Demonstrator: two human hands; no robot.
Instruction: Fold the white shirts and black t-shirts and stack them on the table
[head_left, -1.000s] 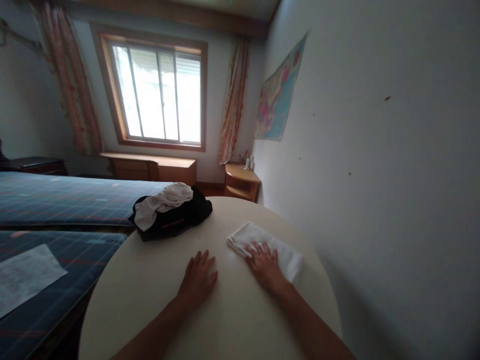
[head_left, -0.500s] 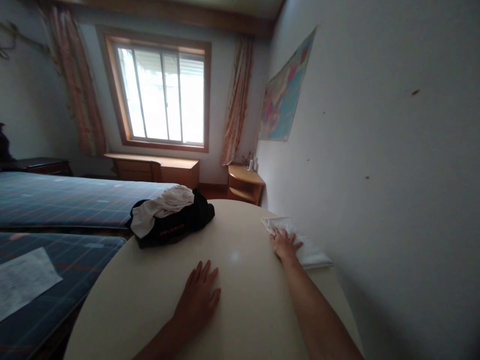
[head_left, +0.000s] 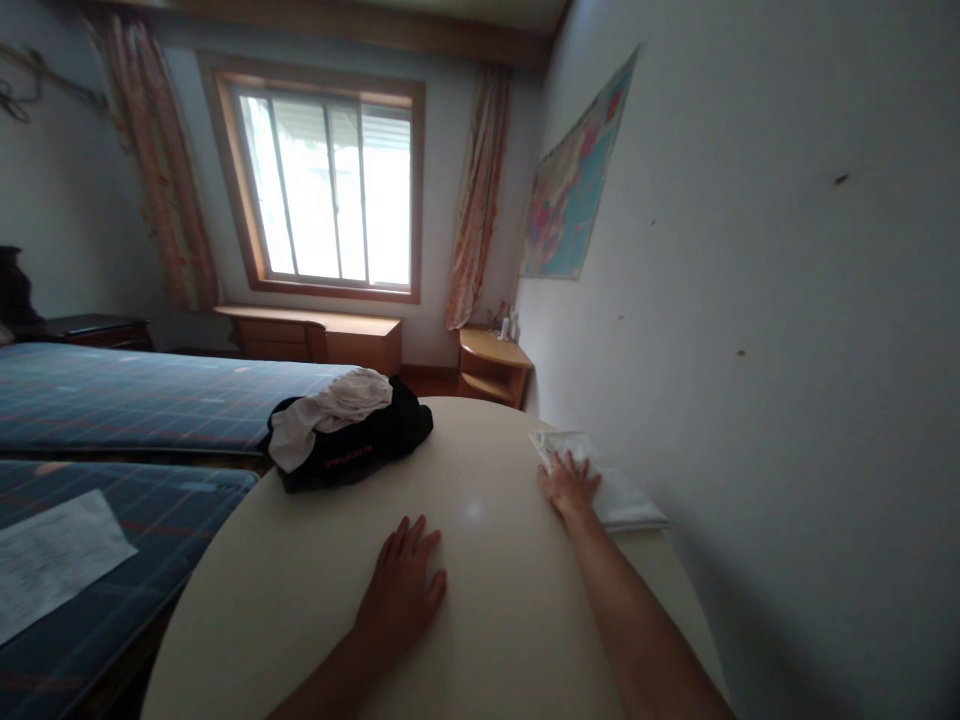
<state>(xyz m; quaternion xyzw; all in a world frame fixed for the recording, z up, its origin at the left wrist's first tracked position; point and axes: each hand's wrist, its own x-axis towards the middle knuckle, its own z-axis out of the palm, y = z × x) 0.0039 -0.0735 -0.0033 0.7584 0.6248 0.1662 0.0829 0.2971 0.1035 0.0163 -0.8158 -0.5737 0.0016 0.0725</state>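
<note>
My left hand lies flat on the pale round table, fingers spread, with nothing in it. Against the wall side of the table, my right hand rests with spread fingers on the left part of a folded white cloth. Its fingertips touch the cloth, and the hand hides some of it. Farther back on the left of the table sits a bundle of black clothing with pinkish lettering. A crumpled whitish cloth lies over its top.
Two beds with blue plaid mattresses stand to the left, a paper sheet on the nearer one. A white wall with a map borders the right side. Beyond are a low wooden desk and a corner shelf.
The view has shifted slightly. My right hand has slid a little left on the folded white cloth, still spread. My left hand stays flat on the table.
</note>
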